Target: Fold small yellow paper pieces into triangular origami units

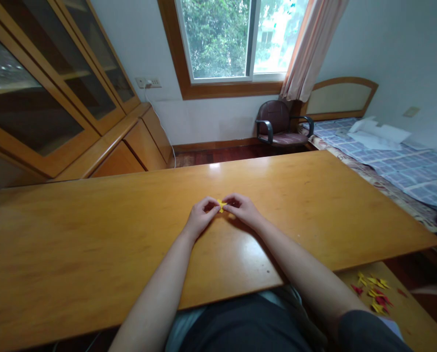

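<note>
The left hand (200, 216) and the right hand (243, 209) both pinch a tiny yellow paper piece (222, 205) with tight fingertips. It sits right between them, just as close to each. It is too small to tell its long side. Under the hands is the wooden table (94, 234).

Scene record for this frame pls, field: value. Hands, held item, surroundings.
surface: wooden table
item: small yellow paper piece, over the table's middle
left: left hand, fingertips pinching the piece's left side
right: right hand, fingertips pinching its right side
nearby: red and yellow paper pieces scattered on a lower wooden surface, lower right
background: chair, bed, window, cabinet
</note>
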`<action>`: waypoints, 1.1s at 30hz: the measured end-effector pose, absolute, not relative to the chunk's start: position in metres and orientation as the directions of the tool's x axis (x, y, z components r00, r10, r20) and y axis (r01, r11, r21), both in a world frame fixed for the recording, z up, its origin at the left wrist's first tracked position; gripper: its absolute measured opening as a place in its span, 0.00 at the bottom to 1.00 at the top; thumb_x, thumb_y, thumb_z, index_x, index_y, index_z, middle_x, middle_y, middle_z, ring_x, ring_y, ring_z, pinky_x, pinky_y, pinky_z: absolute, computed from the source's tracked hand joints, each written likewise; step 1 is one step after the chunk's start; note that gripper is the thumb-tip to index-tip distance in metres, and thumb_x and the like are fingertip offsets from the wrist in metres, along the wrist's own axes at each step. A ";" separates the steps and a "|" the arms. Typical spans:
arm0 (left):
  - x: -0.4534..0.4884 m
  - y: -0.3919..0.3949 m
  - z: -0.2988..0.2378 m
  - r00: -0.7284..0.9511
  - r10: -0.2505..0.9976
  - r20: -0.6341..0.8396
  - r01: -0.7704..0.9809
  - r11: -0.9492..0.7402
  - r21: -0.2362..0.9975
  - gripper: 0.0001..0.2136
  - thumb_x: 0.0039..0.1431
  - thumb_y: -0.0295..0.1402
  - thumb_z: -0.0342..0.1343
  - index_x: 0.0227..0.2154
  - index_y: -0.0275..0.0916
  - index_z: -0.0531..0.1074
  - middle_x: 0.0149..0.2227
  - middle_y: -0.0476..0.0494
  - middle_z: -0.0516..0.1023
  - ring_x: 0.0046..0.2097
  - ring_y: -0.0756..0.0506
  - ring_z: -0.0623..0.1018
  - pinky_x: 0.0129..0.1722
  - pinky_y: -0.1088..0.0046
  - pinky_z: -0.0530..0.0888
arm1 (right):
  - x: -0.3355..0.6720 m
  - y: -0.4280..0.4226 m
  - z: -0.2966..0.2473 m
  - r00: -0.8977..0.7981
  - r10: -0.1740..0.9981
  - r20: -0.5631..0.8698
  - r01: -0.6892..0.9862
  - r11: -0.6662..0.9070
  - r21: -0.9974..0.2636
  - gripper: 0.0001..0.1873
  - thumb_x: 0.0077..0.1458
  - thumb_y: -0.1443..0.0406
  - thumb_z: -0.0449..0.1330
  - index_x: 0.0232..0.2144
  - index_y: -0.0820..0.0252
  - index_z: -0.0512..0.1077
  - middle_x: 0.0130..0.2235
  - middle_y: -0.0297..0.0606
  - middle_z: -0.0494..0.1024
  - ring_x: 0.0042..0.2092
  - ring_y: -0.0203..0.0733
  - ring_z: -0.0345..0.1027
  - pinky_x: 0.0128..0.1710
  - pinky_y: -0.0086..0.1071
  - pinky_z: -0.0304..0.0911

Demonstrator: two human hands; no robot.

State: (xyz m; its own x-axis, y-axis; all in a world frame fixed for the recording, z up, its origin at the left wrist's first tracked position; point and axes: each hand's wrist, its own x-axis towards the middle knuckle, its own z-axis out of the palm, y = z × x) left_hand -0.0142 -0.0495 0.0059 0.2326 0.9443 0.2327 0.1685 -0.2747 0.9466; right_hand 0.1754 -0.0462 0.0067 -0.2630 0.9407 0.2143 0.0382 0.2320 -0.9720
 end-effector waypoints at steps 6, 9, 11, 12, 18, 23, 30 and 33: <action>-0.014 -0.049 0.004 0.231 0.944 0.237 0.172 -0.279 0.945 0.08 0.56 0.37 0.60 0.33 0.38 0.72 0.33 0.46 0.78 0.36 0.47 0.78 0.40 0.71 0.73 | 0.175 -0.044 0.001 -0.260 0.941 0.215 0.012 0.226 -0.974 0.15 0.48 0.60 0.67 0.39 0.59 0.74 0.37 0.37 0.78 0.38 0.39 0.71 0.41 0.33 0.66; -0.013 -0.051 0.006 0.223 0.941 0.253 0.191 -0.297 0.936 0.08 0.55 0.37 0.60 0.34 0.39 0.72 0.34 0.46 0.77 0.37 0.47 0.77 0.40 0.71 0.73 | 0.175 -0.043 0.001 -0.264 0.942 0.209 0.015 0.221 -0.975 0.15 0.49 0.59 0.67 0.38 0.59 0.74 0.37 0.37 0.77 0.38 0.39 0.71 0.41 0.33 0.66; -0.012 -0.052 0.008 0.212 0.941 0.264 0.201 -0.306 0.931 0.09 0.55 0.37 0.60 0.36 0.39 0.71 0.34 0.47 0.76 0.37 0.48 0.77 0.40 0.72 0.73 | 0.175 -0.044 0.001 -0.267 0.943 0.201 0.017 0.213 -0.977 0.15 0.49 0.59 0.67 0.38 0.59 0.73 0.37 0.36 0.77 0.38 0.39 0.71 0.41 0.34 0.66; -0.012 -0.052 0.008 0.209 0.941 0.267 0.200 -0.308 0.930 0.09 0.55 0.36 0.60 0.37 0.39 0.70 0.35 0.47 0.76 0.37 0.48 0.77 0.40 0.72 0.73 | 0.175 -0.044 0.002 -0.270 0.943 0.196 0.013 0.207 -0.978 0.15 0.49 0.59 0.66 0.38 0.59 0.73 0.36 0.36 0.77 0.38 0.39 0.71 0.41 0.34 0.67; -0.012 -0.051 0.007 0.215 0.944 0.252 0.160 -0.288 0.944 0.12 0.55 0.36 0.60 0.41 0.40 0.68 0.33 0.49 0.75 0.37 0.48 0.78 0.41 0.71 0.74 | 0.176 -0.043 0.002 -0.287 0.941 0.181 -0.050 0.174 -0.983 0.16 0.49 0.58 0.66 0.39 0.58 0.73 0.36 0.36 0.77 0.38 0.39 0.71 0.41 0.33 0.67; -0.013 -0.048 0.004 0.183 0.955 0.232 0.126 -0.257 0.958 0.13 0.54 0.36 0.61 0.42 0.40 0.68 0.32 0.50 0.75 0.36 0.48 0.77 0.40 0.72 0.73 | 0.178 -0.040 -0.002 -0.271 0.943 0.196 -0.116 0.170 -0.979 0.14 0.53 0.57 0.63 0.39 0.58 0.72 0.33 0.34 0.76 0.36 0.38 0.72 0.40 0.34 0.68; -0.013 -0.047 0.004 0.190 0.957 0.217 0.103 -0.240 0.965 0.14 0.55 0.36 0.61 0.42 0.40 0.68 0.32 0.50 0.75 0.35 0.48 0.77 0.39 0.73 0.72 | 0.177 -0.041 -0.001 -0.280 0.943 0.178 -0.102 0.156 -0.983 0.15 0.50 0.58 0.65 0.39 0.59 0.72 0.35 0.35 0.77 0.37 0.38 0.72 0.40 0.34 0.68; -0.013 -0.048 0.005 0.196 0.957 0.215 0.110 -0.240 0.965 0.14 0.54 0.36 0.61 0.42 0.40 0.69 0.31 0.50 0.75 0.35 0.48 0.77 0.39 0.73 0.72 | 0.177 -0.041 0.000 -0.278 0.944 0.178 -0.095 0.157 -0.983 0.15 0.50 0.58 0.65 0.39 0.59 0.72 0.34 0.35 0.77 0.36 0.38 0.72 0.40 0.33 0.68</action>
